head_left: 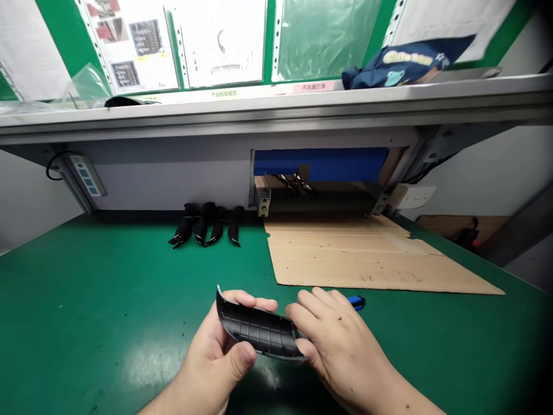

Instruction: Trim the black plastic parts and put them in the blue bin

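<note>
A curved black plastic part (258, 329) with a ribbed inner face is held just above the green table (95, 300), near its front edge. My left hand (216, 357) grips its left end, thumb below and fingers behind. My right hand (337, 340) pinches its right end with the fingers curled over it. A blue object (356, 301) pokes out from behind my right hand; I cannot tell whether the hand holds it.
Several black curved parts (207, 226) lie in a row at the back of the table. A flat cardboard sheet (371, 256) covers the right side, below a blue bin (322, 163) under the shelf. A power strip (86, 174) hangs at left.
</note>
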Available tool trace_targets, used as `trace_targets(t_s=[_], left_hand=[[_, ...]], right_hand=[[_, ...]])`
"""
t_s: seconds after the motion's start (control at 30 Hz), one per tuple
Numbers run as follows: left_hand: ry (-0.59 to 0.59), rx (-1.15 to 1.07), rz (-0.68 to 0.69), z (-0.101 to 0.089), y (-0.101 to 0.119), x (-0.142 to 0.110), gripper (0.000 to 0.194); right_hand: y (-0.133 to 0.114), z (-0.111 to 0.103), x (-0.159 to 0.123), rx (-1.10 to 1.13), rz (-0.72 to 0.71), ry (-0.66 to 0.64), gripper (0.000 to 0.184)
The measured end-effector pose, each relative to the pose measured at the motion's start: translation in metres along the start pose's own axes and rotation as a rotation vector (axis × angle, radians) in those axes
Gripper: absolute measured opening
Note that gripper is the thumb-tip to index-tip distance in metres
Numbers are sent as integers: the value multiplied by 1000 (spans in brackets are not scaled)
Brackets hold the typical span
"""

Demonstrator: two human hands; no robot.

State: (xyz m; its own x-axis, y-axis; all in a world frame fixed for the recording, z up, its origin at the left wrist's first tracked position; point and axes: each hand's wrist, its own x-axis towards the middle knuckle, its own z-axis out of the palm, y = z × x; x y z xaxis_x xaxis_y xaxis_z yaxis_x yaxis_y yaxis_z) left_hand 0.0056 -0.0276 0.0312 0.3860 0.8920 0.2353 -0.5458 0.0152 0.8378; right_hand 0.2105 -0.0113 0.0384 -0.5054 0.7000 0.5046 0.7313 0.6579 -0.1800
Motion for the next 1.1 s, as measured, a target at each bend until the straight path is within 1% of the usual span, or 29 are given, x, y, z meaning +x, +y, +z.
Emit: trace_targets(t_s=[0.1, 0.13, 0.2, 0.27, 0.33, 0.37, 0.5, 0.7, 0.83, 1.1], left_hand=[[-104, -77, -37, 6, 1, -4, 35], [-121, -96, -34, 7, 1, -4, 35], [-77, -90, 7, 7, 2, -5, 34], [20, -26, 53, 4, 3, -5, 34], [87, 31, 67, 0, 4, -3, 33], [96, 44, 60, -1, 3, -2, 33], [64, 29, 39, -2, -1, -1, 35], [32, 24, 33, 0, -2, -2, 35], [-11, 93, 34, -1, 2, -2, 29], [-78, 261, 54, -2, 12, -3, 21]], right_hand=[[2, 6, 0, -55, 9, -16, 59], [4, 6, -1, -58, 26, -16, 58], [6, 5, -2, -17, 50, -20, 57], [8, 1, -4, 88, 68, -15, 59], [6, -3, -5, 189, 66, 8, 60], [5, -4, -6, 211, 56, 24, 60], [-2, -3, -7, 166, -6, 63, 60], [-5, -1, -4, 75, 42, 38, 68], [-6, -1, -4, 35, 28, 33, 68], [-4, 5, -5, -10, -35, 53, 60]])
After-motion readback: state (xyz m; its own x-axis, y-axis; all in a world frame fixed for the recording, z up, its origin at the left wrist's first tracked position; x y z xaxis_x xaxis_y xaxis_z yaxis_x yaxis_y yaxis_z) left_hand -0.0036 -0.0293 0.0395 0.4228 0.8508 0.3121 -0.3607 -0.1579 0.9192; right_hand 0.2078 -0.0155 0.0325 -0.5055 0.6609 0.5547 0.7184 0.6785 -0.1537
